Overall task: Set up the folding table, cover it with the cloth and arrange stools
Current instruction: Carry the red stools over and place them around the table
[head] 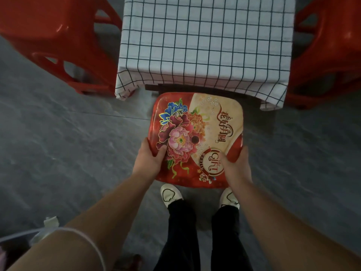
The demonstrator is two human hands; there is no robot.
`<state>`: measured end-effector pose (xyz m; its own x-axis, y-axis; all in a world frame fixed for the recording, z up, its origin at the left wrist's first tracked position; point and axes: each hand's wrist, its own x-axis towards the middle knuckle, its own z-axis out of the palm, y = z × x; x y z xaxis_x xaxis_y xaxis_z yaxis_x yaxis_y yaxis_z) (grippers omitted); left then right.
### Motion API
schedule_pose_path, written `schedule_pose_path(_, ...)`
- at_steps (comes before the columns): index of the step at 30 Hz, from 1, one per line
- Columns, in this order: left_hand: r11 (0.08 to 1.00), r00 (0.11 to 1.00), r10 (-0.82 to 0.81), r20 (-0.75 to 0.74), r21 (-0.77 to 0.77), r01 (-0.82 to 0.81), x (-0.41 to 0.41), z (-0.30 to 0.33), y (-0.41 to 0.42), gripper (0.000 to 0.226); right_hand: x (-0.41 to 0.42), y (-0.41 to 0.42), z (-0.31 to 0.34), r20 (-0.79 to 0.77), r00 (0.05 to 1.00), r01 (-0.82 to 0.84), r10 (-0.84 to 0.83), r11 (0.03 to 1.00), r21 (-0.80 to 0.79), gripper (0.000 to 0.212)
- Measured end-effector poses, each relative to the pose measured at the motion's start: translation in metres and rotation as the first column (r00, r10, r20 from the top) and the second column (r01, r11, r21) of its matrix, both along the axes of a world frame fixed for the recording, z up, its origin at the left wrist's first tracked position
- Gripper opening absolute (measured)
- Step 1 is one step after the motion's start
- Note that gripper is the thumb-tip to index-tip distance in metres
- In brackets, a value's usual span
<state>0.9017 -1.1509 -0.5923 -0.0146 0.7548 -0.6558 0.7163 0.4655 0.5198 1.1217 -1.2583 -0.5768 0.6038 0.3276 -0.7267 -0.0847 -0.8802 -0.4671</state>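
Observation:
A white cloth with a dark grid (pixel 207 42) covers the small table ahead of me and hangs over its near edge. One red plastic stool (pixel 56 42) stands to the table's left, and another red stool (pixel 328 55) to its right. I hold a red square stool seat with a flower print (pixel 197 132) just in front of the table's near edge. My left hand (pixel 150 159) grips its near left corner, thumb on top. My right hand (pixel 236 165) grips its near right corner. What is under the printed seat is hidden.
Grey stone floor (pixel 58 149) lies all around. My feet in white shoes (pixel 171 193) stand right below the printed seat. A pale object and some clutter (pixel 48 222) sit at the bottom left.

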Motion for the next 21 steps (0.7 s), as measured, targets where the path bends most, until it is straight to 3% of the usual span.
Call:
schedule_pose_path(6,0.998,0.998,0.051,0.023,-0.042,-0.05,0.001,0.001,0.002,0.059,0.003,0.003,0.0,-0.03,0.999,-0.021,0.021,1.0,-0.016,0.063)
schedule_pose_path(21,0.997,0.997,0.067,0.044,0.033,-0.068,-0.039,0.027,-0.06,0.059,-0.025,-0.058,0.025,-0.014,0.998,-0.052,0.053,0.994,0.094,0.065)
